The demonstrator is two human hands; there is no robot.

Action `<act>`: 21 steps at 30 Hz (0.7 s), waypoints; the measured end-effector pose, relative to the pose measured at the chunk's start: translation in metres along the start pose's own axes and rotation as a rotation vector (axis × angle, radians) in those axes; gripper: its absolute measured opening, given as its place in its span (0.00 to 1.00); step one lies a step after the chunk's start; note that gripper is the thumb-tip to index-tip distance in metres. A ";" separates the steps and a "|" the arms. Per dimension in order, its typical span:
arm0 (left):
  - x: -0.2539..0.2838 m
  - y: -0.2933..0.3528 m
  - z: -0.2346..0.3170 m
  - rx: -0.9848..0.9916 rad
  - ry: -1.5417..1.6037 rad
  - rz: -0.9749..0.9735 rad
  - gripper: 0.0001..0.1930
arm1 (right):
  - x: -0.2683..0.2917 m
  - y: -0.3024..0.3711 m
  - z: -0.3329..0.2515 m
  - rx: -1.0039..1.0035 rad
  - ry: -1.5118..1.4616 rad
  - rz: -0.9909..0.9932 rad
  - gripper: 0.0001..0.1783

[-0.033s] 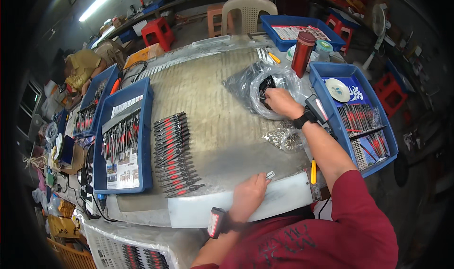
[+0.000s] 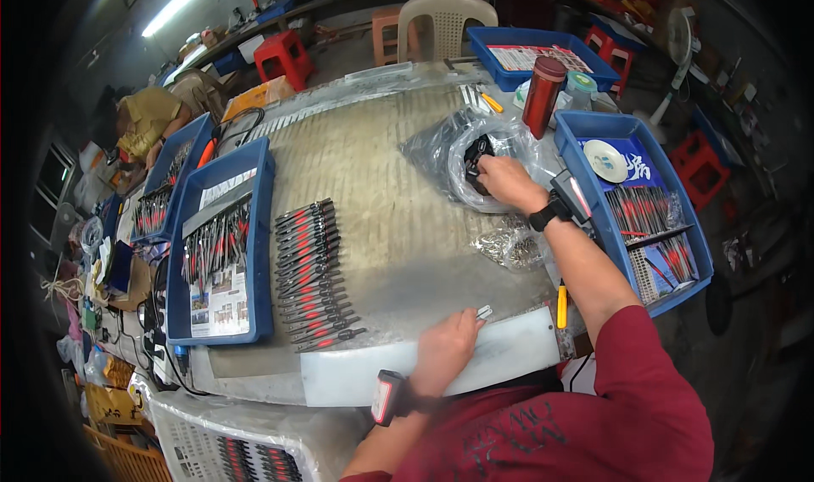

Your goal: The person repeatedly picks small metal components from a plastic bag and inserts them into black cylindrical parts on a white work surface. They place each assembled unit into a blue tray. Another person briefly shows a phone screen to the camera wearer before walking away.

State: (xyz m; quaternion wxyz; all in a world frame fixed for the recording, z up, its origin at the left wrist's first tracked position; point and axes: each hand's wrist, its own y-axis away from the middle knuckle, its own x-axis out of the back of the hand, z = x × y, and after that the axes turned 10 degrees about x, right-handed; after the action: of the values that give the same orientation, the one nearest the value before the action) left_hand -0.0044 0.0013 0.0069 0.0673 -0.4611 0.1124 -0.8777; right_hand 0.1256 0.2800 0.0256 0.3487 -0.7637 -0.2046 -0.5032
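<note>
My left hand (image 2: 448, 346) is closed around a small silvery metal piece (image 2: 484, 312), whose end sticks out past the fingers. It rests at a white board (image 2: 356, 376) along the near table edge. At the mouth of a clear plastic bag (image 2: 509, 134), my right hand (image 2: 511, 183) has bent fingers against black parts (image 2: 476, 153) inside. The fingertips are partly hidden, so what they pinch cannot be made out. Left of the middle, several black-and-red pen-shaped tools (image 2: 309, 270) lie side by side in a column.
Blue trays (image 2: 264, 253) with similar tools stand at the left, and another blue tray (image 2: 699, 253) at the right. A small bag of metal parts (image 2: 513, 243), a yellow-handled tool (image 2: 562, 306) and a red-brown bottle (image 2: 543, 99) are near my right arm. A white basket (image 2: 182, 435) sits below.
My right hand has shifted very slightly to the right at the bag's mouth. My left hand stays in place.
</note>
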 end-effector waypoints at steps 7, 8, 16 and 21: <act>-0.002 0.002 -0.003 0.006 0.022 0.017 0.07 | 0.047 0.039 -0.039 -0.037 -0.340 0.157 0.09; -0.002 0.002 -0.003 0.009 0.028 0.017 0.07 | 0.053 0.046 -0.046 -0.060 -0.375 0.177 0.09; 0.015 0.006 0.008 -0.018 0.026 0.038 0.08 | 0.077 0.127 -0.097 -0.041 -0.624 0.193 0.08; 0.029 0.007 0.017 -0.043 0.026 0.089 0.08 | 0.077 0.162 -0.112 -0.052 -0.710 0.210 0.07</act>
State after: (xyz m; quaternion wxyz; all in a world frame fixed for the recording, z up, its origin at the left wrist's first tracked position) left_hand -0.0062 -0.0142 0.0373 0.0947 -0.4454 0.1525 -0.8772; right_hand 0.1942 0.0854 0.0708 0.2862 -0.9162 -0.2206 -0.1734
